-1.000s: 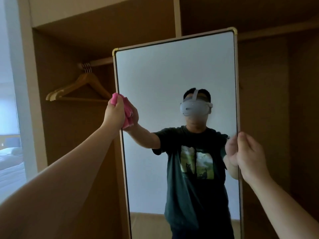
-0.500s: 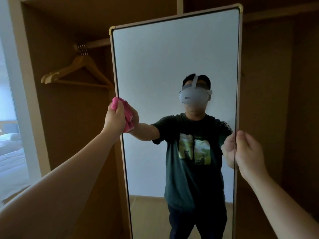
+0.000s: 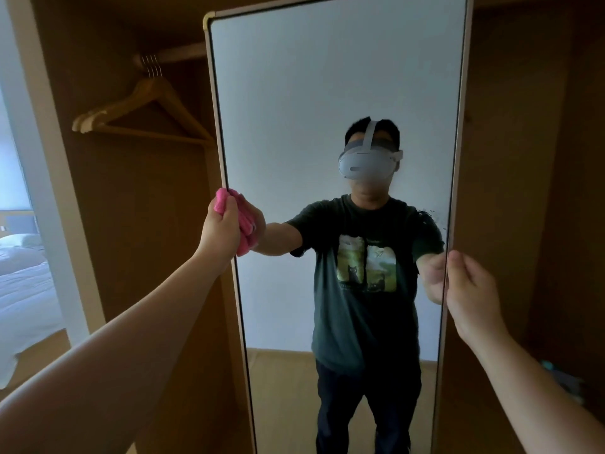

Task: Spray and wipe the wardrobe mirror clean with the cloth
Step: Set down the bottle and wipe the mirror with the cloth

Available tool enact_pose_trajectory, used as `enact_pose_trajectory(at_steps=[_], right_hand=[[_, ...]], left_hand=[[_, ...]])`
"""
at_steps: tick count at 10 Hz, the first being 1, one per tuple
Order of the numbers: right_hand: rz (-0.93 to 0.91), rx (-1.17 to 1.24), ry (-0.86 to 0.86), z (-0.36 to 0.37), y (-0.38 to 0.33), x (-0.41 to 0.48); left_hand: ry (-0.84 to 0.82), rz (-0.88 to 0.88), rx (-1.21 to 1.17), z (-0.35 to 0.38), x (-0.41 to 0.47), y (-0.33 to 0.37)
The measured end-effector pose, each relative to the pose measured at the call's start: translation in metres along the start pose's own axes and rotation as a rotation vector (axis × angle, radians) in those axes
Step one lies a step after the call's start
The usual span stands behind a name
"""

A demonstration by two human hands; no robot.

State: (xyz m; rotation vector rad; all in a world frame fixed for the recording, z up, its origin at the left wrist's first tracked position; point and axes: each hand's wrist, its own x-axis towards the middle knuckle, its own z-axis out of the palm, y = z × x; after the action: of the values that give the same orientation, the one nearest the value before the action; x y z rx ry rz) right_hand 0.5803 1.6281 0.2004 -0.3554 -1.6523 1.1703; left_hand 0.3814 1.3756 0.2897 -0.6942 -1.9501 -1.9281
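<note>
Moved: cloth and left hand sit lower on the mirror's left edge than before.
Wardrobe: wooden, around the mirror.
Mirror: upright (droplet specks near its right edge).
Right hand: fingers and thumb pinch the mirror's right frame.
Left hand: grips the bunched pink cloth against the glass.

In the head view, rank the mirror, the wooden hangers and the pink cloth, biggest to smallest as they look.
1. mirror
2. hangers
3. cloth, bunched in the left hand, so its full size is unclear
</note>
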Motion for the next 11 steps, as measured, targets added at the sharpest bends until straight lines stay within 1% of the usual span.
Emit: enact_pose_trajectory(at_steps=[1,2,3,4,5,6,7,8,9,10,11], right_hand=[[-0.022,-0.001,-0.006,0.0,0.014,0.002],[-0.025,0.006,-0.011,0.0,0.021,0.0],[-0.022,0.019,-0.005,0.001,0.024,-0.004],[-0.007,0.05,-0.002,0.001,0.031,-0.005],[-0.003,0.027,0.007,0.0,0.034,-0.009],[-0.015,-0.007,0.008,-0.002,0.041,-0.011],[-0.028,-0.056,0.006,-0.005,0.048,-0.015],[-0.034,-0.102,0.005,-0.007,0.052,-0.02],[-0.012,-0.106,-0.003,-0.007,0.057,-0.025],[0.011,-0.107,-0.006,-0.007,0.062,-0.029],[0.021,-0.105,-0.011,-0.008,0.065,-0.033]], left_hand=[[-0.012,0.023,0.01,-0.001,0.004,-0.014],[0.047,0.065,-0.031,0.0,0.006,-0.025],[-0.029,0.01,-0.005,-0.004,-0.004,-0.031],[-0.03,-0.034,-0.024,-0.01,-0.014,-0.039],[0.028,-0.001,-0.022,-0.011,-0.016,-0.046],[0.053,0.038,-0.034,-0.01,-0.032,-0.051],[0.063,0.278,-0.024,-0.01,-0.024,-0.056],[0.073,0.865,-0.482,-0.015,0.011,-0.085],[-0.089,0.166,-0.066,-0.004,-0.029,-0.079],[-0.144,-0.028,-0.072,-0.016,-0.047,-0.092],[-0.213,-0.085,-0.088,-0.016,-0.046,-0.096]])
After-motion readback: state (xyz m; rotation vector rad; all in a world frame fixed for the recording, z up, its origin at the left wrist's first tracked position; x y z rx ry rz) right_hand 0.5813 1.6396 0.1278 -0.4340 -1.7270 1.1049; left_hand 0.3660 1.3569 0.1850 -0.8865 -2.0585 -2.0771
